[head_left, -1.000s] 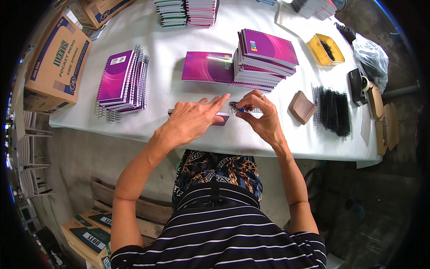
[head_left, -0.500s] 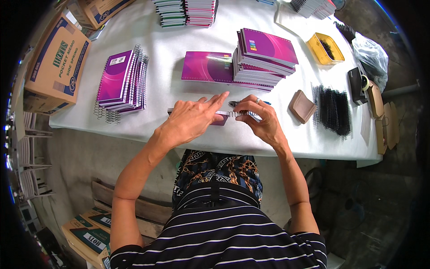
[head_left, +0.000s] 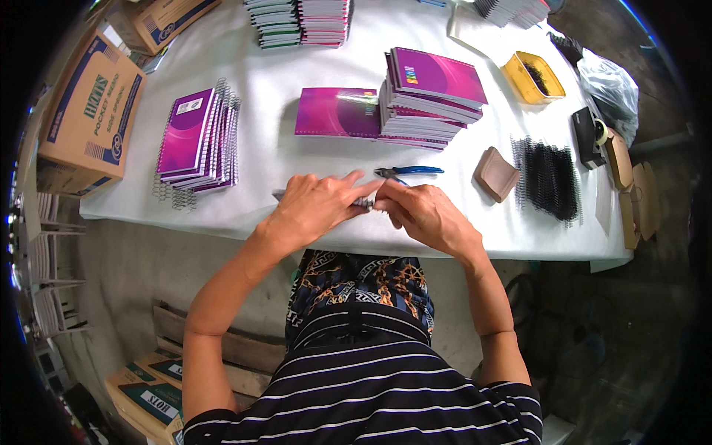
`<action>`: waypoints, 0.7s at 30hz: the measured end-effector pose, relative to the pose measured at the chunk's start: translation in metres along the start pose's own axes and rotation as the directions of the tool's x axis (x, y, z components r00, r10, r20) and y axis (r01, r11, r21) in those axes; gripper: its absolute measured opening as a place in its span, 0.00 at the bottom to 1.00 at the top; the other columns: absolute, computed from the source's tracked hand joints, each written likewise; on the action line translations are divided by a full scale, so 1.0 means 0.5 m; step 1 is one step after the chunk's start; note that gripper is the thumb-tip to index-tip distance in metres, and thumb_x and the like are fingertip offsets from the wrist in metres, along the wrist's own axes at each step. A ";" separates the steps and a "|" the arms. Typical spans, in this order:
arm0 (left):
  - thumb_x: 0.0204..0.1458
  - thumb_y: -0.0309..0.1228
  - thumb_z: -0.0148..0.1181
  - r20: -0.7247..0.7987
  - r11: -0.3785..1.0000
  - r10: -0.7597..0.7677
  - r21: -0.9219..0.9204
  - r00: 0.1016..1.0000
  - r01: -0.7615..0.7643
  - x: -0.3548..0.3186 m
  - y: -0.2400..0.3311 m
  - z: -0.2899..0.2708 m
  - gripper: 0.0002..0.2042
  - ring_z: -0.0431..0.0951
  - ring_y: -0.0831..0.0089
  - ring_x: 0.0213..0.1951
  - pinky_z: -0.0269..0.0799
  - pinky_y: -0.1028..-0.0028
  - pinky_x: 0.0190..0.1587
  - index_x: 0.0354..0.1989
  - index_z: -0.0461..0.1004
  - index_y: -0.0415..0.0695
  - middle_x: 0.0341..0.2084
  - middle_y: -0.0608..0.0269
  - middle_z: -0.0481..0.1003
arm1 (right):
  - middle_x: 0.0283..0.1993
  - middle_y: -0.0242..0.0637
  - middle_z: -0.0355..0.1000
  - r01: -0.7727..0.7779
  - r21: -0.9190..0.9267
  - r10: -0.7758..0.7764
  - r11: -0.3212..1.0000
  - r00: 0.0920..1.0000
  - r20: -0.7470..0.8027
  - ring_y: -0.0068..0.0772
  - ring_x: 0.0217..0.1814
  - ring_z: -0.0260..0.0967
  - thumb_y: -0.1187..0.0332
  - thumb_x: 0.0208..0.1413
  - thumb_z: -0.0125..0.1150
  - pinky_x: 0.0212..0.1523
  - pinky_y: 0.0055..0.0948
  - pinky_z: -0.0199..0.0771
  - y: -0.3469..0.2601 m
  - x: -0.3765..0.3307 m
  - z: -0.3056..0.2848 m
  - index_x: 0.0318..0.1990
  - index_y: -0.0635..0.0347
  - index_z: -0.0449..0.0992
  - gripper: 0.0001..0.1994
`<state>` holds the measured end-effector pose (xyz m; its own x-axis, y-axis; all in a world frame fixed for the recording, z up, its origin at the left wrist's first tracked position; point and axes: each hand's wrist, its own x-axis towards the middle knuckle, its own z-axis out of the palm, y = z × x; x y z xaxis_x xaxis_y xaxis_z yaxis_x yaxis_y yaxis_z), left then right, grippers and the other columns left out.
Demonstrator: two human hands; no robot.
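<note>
Near the front edge of the table, my left hand (head_left: pixel 308 211) is closed over a small notebook (head_left: pixel 279 194), which it mostly covers. A short stretch of metal spiral wire (head_left: pixel 364 202) shows at the notebook's edge between my hands. My right hand (head_left: pixel 430 215) pinches at the right end of that wire, its fingertips close to my left fingers. Just beyond it lies a pair of blue-handled cutting pliers (head_left: pixel 415 170). How far the wire runs through the notebook is hidden under my left hand.
Purple notebooks with wire spirals are stacked (head_left: pixel 189 141) at left. A pile of purple notebooks (head_left: pixel 430 89) stands beyond my hands. At right are a brown dish (head_left: pixel 495 175), dark spirals (head_left: pixel 547 182) and a yellow tub (head_left: pixel 532 78). Cardboard boxes (head_left: pixel 93 111) border the left side.
My right hand has moved slightly left and nearer me, turning knuckles-up. Less of the wire sticks out, and the pliers behind my hand are now uncovered.
</note>
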<state>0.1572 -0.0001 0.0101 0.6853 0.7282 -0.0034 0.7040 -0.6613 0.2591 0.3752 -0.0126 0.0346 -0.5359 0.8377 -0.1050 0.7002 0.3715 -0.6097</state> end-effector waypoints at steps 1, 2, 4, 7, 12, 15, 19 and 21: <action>0.58 0.45 0.56 0.084 1.000 0.023 0.004 0.996 -0.024 -0.003 -0.006 -0.003 0.25 0.83 0.63 0.33 0.82 0.64 0.30 0.65 0.65 0.65 0.48 0.71 0.79 | 0.38 0.45 0.76 -0.041 0.037 0.037 0.998 0.993 0.111 0.47 0.34 0.75 0.71 0.55 0.64 0.37 0.40 0.74 0.008 -0.006 -0.015 0.40 0.65 0.74 0.09; 0.58 0.46 0.56 0.093 0.999 0.046 -0.020 0.995 -0.044 -0.007 -0.007 -0.008 0.24 0.83 0.63 0.32 0.82 0.64 0.30 0.65 0.66 0.65 0.48 0.72 0.79 | 0.37 0.43 0.76 0.188 0.074 -0.186 0.979 0.982 -0.032 0.53 0.36 0.74 0.65 0.55 0.65 0.38 0.42 0.73 0.061 -0.019 -0.027 0.37 0.64 0.74 0.11; 0.58 0.47 0.55 0.113 0.996 0.071 -0.068 0.991 -0.064 -0.026 -0.004 -0.012 0.23 0.83 0.63 0.30 0.82 0.64 0.30 0.63 0.68 0.65 0.49 0.74 0.79 | 0.47 0.46 0.75 0.069 -0.068 -0.082 0.995 0.974 -0.213 0.47 0.51 0.74 0.66 0.44 0.74 0.49 0.40 0.72 0.137 -0.054 -0.095 0.41 0.61 0.77 0.17; 0.57 0.50 0.53 0.116 0.994 0.106 -0.035 0.988 -0.102 -0.011 0.007 0.008 0.24 0.83 0.62 0.37 0.82 0.63 0.31 0.64 0.67 0.66 0.53 0.73 0.77 | 0.61 0.45 0.65 -0.428 -0.634 0.231 0.644 0.899 -0.373 0.48 0.66 0.62 0.62 0.32 0.81 0.68 0.49 0.56 0.270 -0.140 -0.156 0.51 0.49 0.75 0.32; 0.51 0.46 0.62 -0.139 0.995 0.099 0.031 0.985 -0.096 -0.023 0.000 0.012 0.33 0.81 0.63 0.47 0.81 0.65 0.39 0.68 0.62 0.64 0.53 0.69 0.77 | 0.53 0.43 0.73 -0.309 -0.210 0.259 0.928 0.937 -0.232 0.47 0.54 0.71 0.57 0.38 0.79 0.58 0.46 0.70 0.304 -0.140 -0.184 0.51 0.50 0.78 0.29; 0.47 0.44 0.66 -0.186 0.994 0.039 0.108 0.982 -0.019 -0.058 -0.028 0.021 0.38 0.80 0.60 0.47 0.80 0.65 0.40 0.69 0.60 0.59 0.52 0.64 0.77 | 0.56 0.46 0.73 0.061 0.355 -0.072 0.933 0.997 0.018 0.44 0.57 0.70 0.47 0.53 0.65 0.61 0.44 0.65 0.166 -0.070 -0.173 0.52 0.65 0.78 0.29; 0.46 0.46 0.67 -0.188 0.996 0.026 0.092 0.982 -0.009 -0.053 -0.023 0.009 0.40 0.82 0.60 0.42 0.80 0.65 0.35 0.70 0.59 0.54 0.50 0.59 0.78 | 0.48 0.46 0.78 0.146 0.401 -0.259 0.904 0.934 0.245 0.42 0.52 0.75 0.42 0.54 0.61 0.54 0.39 0.72 0.098 0.048 -0.065 0.51 0.61 0.80 0.30; 0.47 0.47 0.66 -0.191 0.998 0.003 0.063 0.982 0.009 -0.047 -0.025 0.009 0.40 0.82 0.60 0.37 0.79 0.65 0.32 0.70 0.58 0.54 0.48 0.59 0.78 | 0.45 0.46 0.79 0.154 0.444 -0.283 0.883 0.929 0.240 0.43 0.50 0.76 0.44 0.58 0.57 0.52 0.38 0.74 0.112 0.062 -0.078 0.51 0.61 0.80 0.28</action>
<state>0.1334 -0.0098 0.0026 0.6392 0.7472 0.1818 0.7206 -0.6646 0.1975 0.4160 0.0497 0.0279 -0.8091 0.5766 -0.1136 0.3261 0.2796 -0.9030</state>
